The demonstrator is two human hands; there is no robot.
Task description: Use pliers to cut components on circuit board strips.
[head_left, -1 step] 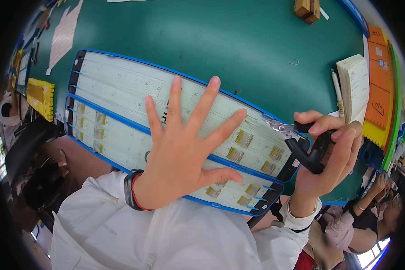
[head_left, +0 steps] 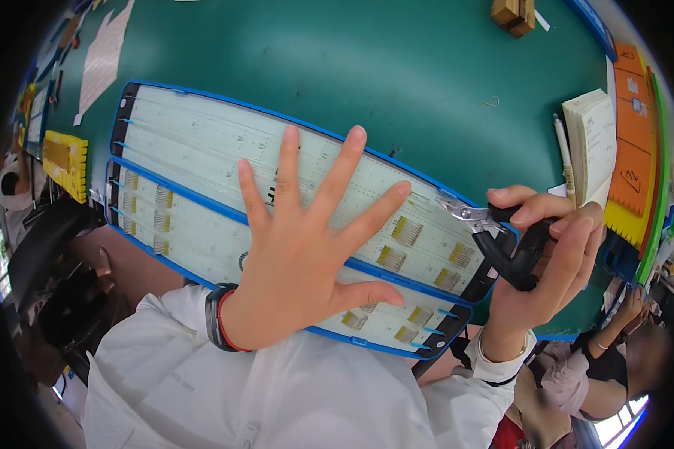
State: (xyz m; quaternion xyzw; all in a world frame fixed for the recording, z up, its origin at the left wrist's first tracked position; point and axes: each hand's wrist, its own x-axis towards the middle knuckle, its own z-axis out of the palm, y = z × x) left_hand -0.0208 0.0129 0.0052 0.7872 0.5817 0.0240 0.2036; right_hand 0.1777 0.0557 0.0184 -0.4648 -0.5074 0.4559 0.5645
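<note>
My left hand [head_left: 292, 232] hovers over or rests on a long open blue-edged case [head_left: 210, 157], its fingers spread wide; whether it presses on the case I cannot tell. In my right hand [head_left: 550, 254] are small pliers [head_left: 502, 236] with black handles and silver jaws. Their tip points left, above the right end of the case, near my left index fingertip. The case has two pale panels with printed markings. Small yellow-topped bunches of thin pins [head_left: 407, 232] sit on its right part, with more bunches [head_left: 162, 218] at the left of the near panel.
The case lies at the near edge of a green table [head_left: 427, 75]. Around it are an open notebook [head_left: 593, 142], a pen [head_left: 562, 150], a paper clip [head_left: 490, 102], a wooden block [head_left: 512, 16] and a yellow piece [head_left: 66, 165]. Another person's arm [head_left: 606, 337] shows at lower right.
</note>
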